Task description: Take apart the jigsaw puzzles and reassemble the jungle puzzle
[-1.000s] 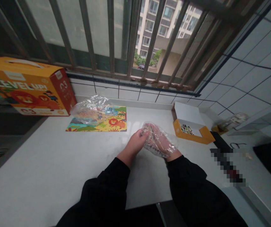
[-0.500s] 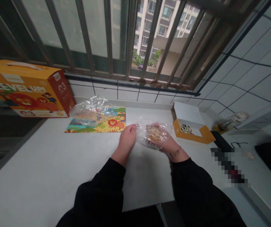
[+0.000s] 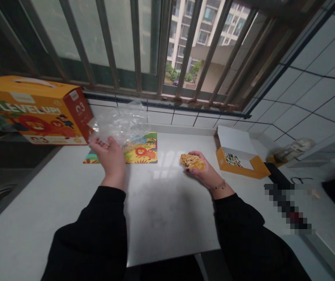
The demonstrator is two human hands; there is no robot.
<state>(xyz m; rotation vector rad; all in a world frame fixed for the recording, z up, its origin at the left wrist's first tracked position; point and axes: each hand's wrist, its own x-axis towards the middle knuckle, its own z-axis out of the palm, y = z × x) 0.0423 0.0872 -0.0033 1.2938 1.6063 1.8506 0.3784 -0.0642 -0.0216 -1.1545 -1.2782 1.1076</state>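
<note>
My left hand [image 3: 111, 158] is closed on a crumpled clear plastic bag [image 3: 123, 121], its fingers curled at the bag's lower edge. Beneath it lies a colourful picture board [image 3: 142, 154] with lions, partly hidden by the plastic. Clear film overlaps there, so I cannot tell how many bags there are. Out on the white counter's right half, my right hand [image 3: 207, 171] grips a stack of flat orange-and-yellow pieces [image 3: 193, 160] with white lines, held just above the surface. Their exact kind is hard to make out.
A large orange "LEVEL UP!" box [image 3: 35, 113] stands at the back left. An opened yellow box [image 3: 243, 169] with small printed pieces inside sits at the right. Beyond it are a dark object [image 3: 278, 175] and a black loop [image 3: 301, 180]. A barred window rises behind the counter [image 3: 167, 210].
The clear bag has come off the stack of pieces. My left hand has carried it left over the picture board. My right hand still holds the stack, now bare, in nearly the same place.
</note>
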